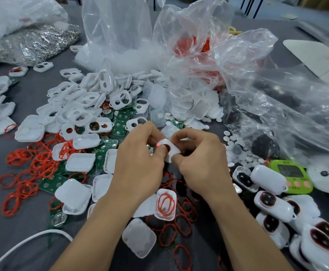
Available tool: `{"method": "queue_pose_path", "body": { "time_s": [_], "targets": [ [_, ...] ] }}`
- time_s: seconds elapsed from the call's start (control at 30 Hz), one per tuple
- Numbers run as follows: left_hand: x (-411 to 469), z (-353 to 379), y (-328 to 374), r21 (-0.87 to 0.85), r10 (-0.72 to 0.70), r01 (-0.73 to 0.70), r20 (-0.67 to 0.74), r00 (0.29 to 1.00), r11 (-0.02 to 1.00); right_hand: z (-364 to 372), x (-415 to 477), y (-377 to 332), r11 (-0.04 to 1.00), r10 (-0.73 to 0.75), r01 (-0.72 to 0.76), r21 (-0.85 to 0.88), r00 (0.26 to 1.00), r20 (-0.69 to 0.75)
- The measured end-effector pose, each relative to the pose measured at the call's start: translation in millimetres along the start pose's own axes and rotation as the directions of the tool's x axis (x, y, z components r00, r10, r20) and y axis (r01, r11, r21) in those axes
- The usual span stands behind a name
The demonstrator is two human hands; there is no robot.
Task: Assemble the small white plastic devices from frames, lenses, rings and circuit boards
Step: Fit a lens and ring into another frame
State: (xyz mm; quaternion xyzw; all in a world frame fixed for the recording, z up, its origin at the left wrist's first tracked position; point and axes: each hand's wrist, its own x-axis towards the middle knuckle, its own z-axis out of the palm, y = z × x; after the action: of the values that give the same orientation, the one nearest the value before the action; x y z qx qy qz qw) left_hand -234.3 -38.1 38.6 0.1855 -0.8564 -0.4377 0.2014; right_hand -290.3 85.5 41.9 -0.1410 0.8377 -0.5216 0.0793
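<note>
Your left hand and right hand both pinch one white frame, held mid-view above the tabletop. Likely light, stiff, slick plastic: hold its outer edges, clear of the opening. Spare frames heap at 11 o'clock.

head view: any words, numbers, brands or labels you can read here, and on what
No text here can be read.
Green timer: small mark above its screen, too blurred to read; the screen shows no clear digits.
Green circuit boards: any print is too small to read.
</note>
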Motion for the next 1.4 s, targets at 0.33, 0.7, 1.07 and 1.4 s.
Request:
{"method": "queue_pose_path", "body": {
  "time_s": [0.33, 0.7, 1.07, 1.4],
  "targets": [
    [-2, 8, -1, 0.04, -0.009, 0.012, -0.066, 0.998, 0.999, 4, -1, -2, 0.993, -0.068, 0.064, -0.095, 0.997, -0.035],
    [5, 4, 2, -0.244, -0.104, 0.091, -0.044, 0.994, 0.966, -2, 10, 3, 0.922, 0.132, -0.151, 0.358, 0.988, 0.075],
    [5, 4, -1, -0.35, -0.107, 0.111, 0.029, 0.994, 0.93, -7, 12, -2, 0.85, 0.132, -0.186, 0.493, 0.981, 0.142],
    [5, 4, -1, -0.368, -0.086, 0.103, 0.064, 0.994, 0.924, -7, 13, 1, 0.838, 0.131, -0.195, 0.509, 0.979, 0.159]
  ]
}}
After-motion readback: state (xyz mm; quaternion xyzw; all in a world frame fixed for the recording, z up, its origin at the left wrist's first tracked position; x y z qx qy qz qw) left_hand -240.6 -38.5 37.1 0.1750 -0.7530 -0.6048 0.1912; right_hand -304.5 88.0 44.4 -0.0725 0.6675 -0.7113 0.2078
